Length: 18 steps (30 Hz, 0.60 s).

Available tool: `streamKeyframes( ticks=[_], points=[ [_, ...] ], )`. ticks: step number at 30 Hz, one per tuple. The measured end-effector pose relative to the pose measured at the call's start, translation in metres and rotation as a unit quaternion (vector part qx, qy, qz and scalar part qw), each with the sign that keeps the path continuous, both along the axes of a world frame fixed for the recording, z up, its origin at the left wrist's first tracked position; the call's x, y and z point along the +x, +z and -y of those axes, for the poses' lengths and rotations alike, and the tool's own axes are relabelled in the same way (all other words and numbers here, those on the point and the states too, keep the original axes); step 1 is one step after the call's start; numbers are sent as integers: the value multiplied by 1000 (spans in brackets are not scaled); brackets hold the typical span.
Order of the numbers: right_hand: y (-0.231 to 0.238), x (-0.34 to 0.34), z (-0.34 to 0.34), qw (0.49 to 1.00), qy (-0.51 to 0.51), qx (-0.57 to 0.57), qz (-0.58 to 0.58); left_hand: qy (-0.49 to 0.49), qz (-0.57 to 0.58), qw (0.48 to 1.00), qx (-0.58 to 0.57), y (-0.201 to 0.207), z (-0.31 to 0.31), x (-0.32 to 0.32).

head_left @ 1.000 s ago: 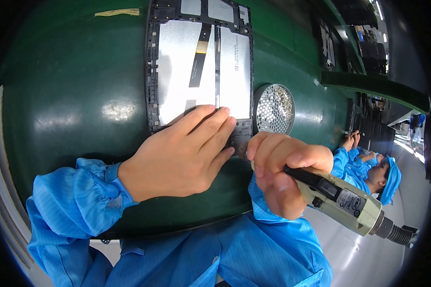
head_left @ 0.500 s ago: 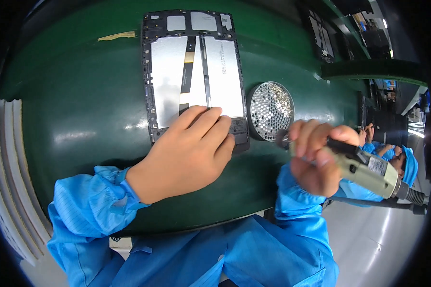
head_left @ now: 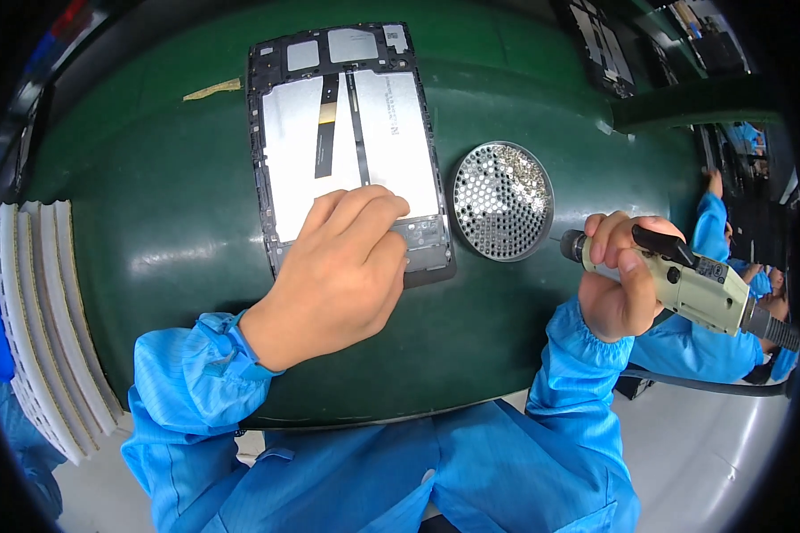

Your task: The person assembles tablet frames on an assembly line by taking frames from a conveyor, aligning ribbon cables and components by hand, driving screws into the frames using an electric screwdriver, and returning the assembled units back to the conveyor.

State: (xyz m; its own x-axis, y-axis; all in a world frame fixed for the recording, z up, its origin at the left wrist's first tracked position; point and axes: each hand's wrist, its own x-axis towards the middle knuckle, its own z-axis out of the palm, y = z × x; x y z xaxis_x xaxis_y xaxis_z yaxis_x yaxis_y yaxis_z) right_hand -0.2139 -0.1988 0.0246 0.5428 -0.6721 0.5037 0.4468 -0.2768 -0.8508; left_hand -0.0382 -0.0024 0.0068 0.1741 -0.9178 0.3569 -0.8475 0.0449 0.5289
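An opened tablet chassis [head_left: 347, 133] with a black frame and silver inner plates lies on the green mat [head_left: 151, 204]. My left hand [head_left: 338, 275] rests flat on its near end, fingers pressing the lower right corner. My right hand [head_left: 622, 275] grips a cream electric screwdriver [head_left: 684, 284], held off the mat to the right, its tip pointing left toward a round perforated screw dish [head_left: 503, 201]. The dish holds several tiny screws and sits just right of the tablet.
A stack of white trays [head_left: 36, 329] stands at the left edge of the mat. A strip of tan tape [head_left: 212, 88] lies left of the tablet's far end. Another person in blue sleeves [head_left: 729, 231] works at the far right. A second chassis [head_left: 604, 49] lies at the back right.
My right hand has carried the screwdriver away from the tablet's near corner, out to the right past the screw dish. My left hand has stayed on the tablet.
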Motion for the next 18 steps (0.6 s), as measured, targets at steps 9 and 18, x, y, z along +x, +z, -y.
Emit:
streamKeyframes(
  ticks=[9, 18],
  points=[
    [-1, -5, 0, 1000, -19, 16, 8, 62, -20, 998, -16, -9, 0, -9],
    [-8, -9, 4, 1000, -18, 22, 10, 20, -56, 998, 37, -4, -5, -1]
  ],
)
